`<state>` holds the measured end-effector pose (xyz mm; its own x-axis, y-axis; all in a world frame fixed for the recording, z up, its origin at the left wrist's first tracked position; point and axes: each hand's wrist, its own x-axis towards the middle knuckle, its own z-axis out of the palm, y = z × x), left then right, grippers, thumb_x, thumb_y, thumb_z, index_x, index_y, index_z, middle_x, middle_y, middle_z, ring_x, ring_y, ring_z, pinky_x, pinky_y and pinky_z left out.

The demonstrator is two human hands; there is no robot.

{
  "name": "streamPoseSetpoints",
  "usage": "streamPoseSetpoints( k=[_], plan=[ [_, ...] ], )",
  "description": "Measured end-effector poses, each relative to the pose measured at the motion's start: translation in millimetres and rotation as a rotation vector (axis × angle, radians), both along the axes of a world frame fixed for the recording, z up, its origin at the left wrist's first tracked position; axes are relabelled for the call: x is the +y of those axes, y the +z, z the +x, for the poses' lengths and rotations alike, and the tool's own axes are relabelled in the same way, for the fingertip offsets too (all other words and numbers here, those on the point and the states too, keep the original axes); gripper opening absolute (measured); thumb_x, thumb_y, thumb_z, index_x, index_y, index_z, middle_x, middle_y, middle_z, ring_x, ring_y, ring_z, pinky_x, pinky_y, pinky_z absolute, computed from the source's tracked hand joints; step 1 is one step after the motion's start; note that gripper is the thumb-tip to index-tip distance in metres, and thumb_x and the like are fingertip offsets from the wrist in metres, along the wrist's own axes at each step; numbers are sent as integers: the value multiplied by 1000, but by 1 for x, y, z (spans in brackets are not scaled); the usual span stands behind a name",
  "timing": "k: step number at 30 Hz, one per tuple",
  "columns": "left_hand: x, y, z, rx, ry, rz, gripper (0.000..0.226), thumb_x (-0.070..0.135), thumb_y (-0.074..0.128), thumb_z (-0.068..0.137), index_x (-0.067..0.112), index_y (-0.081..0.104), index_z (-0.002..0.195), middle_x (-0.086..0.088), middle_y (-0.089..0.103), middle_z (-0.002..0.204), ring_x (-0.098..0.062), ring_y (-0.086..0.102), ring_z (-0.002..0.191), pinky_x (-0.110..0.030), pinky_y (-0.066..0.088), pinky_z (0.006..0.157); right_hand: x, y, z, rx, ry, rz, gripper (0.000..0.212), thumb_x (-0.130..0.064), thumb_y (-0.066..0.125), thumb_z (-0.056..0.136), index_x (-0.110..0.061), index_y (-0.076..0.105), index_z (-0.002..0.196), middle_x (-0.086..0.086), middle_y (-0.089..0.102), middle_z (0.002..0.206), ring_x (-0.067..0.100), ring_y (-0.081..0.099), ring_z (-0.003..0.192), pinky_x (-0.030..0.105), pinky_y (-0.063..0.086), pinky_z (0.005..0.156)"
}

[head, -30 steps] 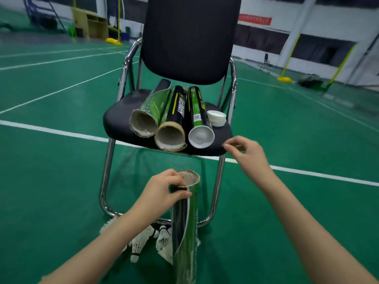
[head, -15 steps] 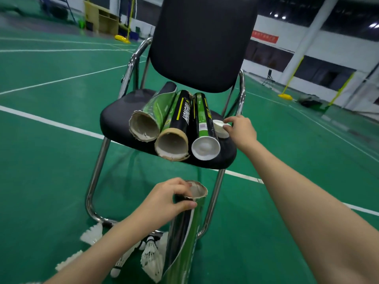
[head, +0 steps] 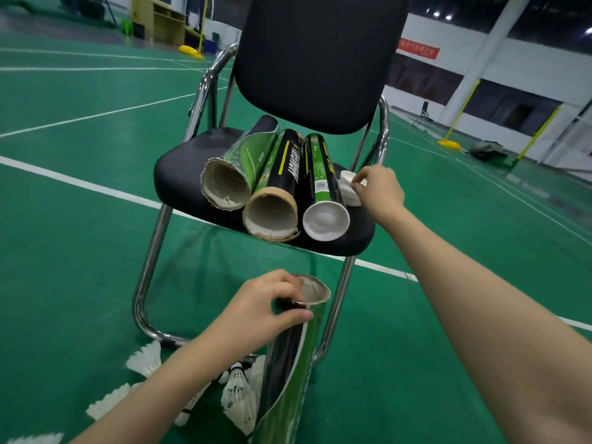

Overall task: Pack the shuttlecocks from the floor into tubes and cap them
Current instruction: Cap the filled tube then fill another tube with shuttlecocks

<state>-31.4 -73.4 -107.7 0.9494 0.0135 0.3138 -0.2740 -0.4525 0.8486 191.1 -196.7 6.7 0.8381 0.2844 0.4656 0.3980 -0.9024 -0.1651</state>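
At about 7 o'clock in the head view, loose white shuttlecocks [head: 144, 358] are scattered on the green court floor [head: 64, 251], some partly hidden behind the left forearm. The left hand [head: 256, 310] is seen near 6 o'clock, reached in from the lower left with the wrist bent; its fingers [head: 282, 283] are curled over the far rim and its thumb is pressed against the near side of the held tube [head: 290, 373], so the tube is gripped just below its mouth. This tube is held roughly upright, slightly tilted, its open cardboard mouth facing up. Its glossy black-and-green skin is peeling away from the lower body.

Toward 12 o'clock a black chair [head: 179, 168] with a chrome frame is placed, and three tubes are laid side by side on its seat, mouths toward the camera. The left tube [head: 227, 184] is green with a ragged, open cardboard rim; the middle tube [head: 272, 216] is black with a yellow stripe, and its rim is torn too. The right tube [head: 325, 219] is green and black and is closed with a white cap.

At about 1 o'clock the right hand [head: 379, 190] is extended over the seat's right edge, the arm stretched in from the lower right. A white cap at the top of a small stack of caps [head: 347, 189], set just beside the right tube, is pinched between thumb and fingertips.
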Motion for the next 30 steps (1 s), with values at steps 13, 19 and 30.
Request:
streamPoseSetpoints(
  k=[13,19,30],
  plan=[
    [-19,1,-16,-40,-16,-93,72,19,78,73,50,38,125,21,60,106,7,51,112,-18,36,103,-76,-50,-183,63,295,280,12,-10,66,82,-19,61,78,-5,62,99,12,52,99,17,34,87],
    [-33,1,-24,-130,-35,-91,79,16,80,72,47,35,130,21,32,140,8,29,132,-28,32,111,-68,-78,-208,70,466,108,4,-17,58,79,-19,56,81,-6,63,97,13,50,96,25,41,83],
    [-40,-11,-27,-110,-48,-114,63,20,77,73,25,50,130,19,48,132,11,32,131,-14,27,109,-81,-69,-222,206,486,85,7,-26,52,82,-28,57,87,-10,66,87,12,59,86,33,47,79]
  ],
)
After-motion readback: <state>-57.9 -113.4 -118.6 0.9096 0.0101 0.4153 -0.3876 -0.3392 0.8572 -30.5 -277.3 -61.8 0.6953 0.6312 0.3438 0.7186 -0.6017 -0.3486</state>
